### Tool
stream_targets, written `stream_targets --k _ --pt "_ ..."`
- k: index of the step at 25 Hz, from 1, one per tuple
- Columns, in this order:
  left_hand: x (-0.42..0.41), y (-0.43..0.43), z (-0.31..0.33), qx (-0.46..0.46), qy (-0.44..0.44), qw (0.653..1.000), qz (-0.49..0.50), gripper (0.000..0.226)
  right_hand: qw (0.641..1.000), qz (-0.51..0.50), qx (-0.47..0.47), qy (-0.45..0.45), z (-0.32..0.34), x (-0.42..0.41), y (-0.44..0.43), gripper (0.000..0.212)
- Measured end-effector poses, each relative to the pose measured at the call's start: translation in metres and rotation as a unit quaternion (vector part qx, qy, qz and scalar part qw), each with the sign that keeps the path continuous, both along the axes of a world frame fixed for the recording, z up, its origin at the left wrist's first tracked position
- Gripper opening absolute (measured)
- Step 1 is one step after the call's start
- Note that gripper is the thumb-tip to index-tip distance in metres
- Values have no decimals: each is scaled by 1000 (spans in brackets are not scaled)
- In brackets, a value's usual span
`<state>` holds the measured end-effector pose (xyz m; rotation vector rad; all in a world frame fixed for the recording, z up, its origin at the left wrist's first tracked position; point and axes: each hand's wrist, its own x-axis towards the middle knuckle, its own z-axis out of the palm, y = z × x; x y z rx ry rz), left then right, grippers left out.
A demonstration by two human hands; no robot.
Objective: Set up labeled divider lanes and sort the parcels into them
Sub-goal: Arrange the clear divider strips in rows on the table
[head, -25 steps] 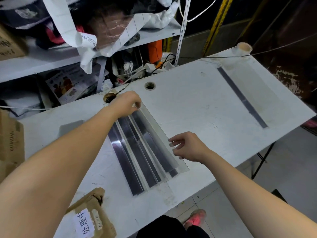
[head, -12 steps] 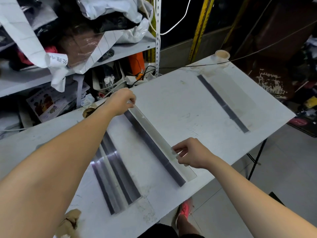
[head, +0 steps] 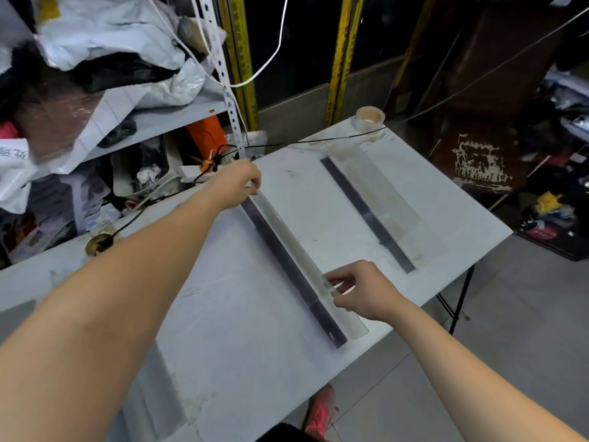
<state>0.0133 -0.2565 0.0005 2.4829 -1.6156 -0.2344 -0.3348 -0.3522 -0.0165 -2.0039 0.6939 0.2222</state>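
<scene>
— Holding that long clear-plastic angle divider with the dark base strip [head: 288,253] at both ends?

— Yes. Left hand [head: 237,183] pinches its far end, and right hand [head: 363,291] fingers pinch the upright wall. It lies on the white bench [head: 223,314], left of the matching divider [head: 376,215], well apart.

— Handling?

— Probably light, stiff, slick and brittle. Grip near both ends.

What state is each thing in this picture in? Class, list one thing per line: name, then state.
held divider: along the table, held by both hands; resting or just lifted, cannot tell.
left hand: grips its far end.
right hand: pinches its clear wall toward the near end.
second divider: lying on the table, untouched.
tape roll: on its flat side at the far corner, untouched.
</scene>
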Motion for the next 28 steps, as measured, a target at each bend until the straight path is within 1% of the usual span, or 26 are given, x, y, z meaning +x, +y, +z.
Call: stream_targets --k 4,11,14,15,18,22,24,28 --pt "-5 -47 -6 11 4 1000 -20 8 1000 -15 -22 7 -6 -7 -31 43" --pt "17 -87 -23 13 22 999 -21 8 998 -56 -37 20 -9 4 -51 41" --pt "26 -93 -31 24 25 999 -26 7 997 -52 -48 29 -3 10 -55 50" --pt "28 -94 -33 24 25 999 -29 6 997 -49 -50 37 -3 11 -56 49" --pt "31 -96 -37 7 30 999 -30 7 995 -59 -55 50 -11 13 -56 36" --pt "30 -99 -38 0 28 999 -26 9 993 -82 -55 61 -18 14 -52 38" --pt "28 -98 -36 6 24 999 -20 14 993 -92 -47 64 -16 16 -53 38" --pt "24 -91 -31 11 10 999 -38 39 990 -104 -48 81 -9 18 -49 39"
